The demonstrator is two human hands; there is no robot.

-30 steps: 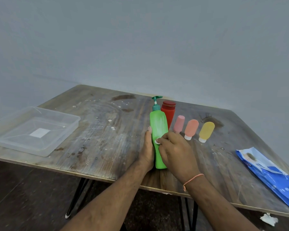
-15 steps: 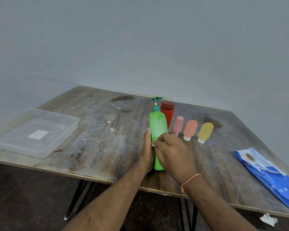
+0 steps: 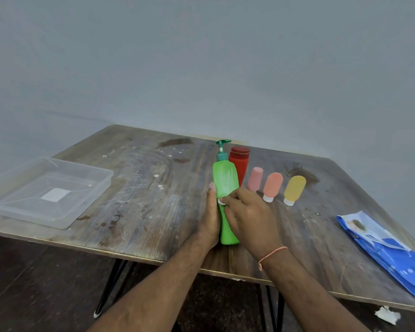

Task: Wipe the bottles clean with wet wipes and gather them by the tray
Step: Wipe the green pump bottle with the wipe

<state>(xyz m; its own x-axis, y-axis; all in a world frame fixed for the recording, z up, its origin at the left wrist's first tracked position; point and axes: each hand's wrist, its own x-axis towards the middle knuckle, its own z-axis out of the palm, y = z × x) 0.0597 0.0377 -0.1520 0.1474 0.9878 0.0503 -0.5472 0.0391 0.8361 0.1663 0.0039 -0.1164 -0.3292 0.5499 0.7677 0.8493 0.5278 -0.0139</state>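
Worktop [image 3: 153, 212] is a pretty beat-up wooden slab, stained and speckled with white spots, on thin black legs. Far left sits a clear plastic tray [image 3: 91, 207] with a white label on its bottom. Around the middle a green pump bottle [image 3: 225, 180] lies on the wood, with a red bottle [image 3: 239, 161] right beside it at the far end. Further right is a row of small squeeze bottles: pink [image 3: 255, 179], orange [image 3: 272, 186], yellow [image 3: 294, 190]. Near the right edge lies a blue wet wipes pack [image 3: 391, 255].
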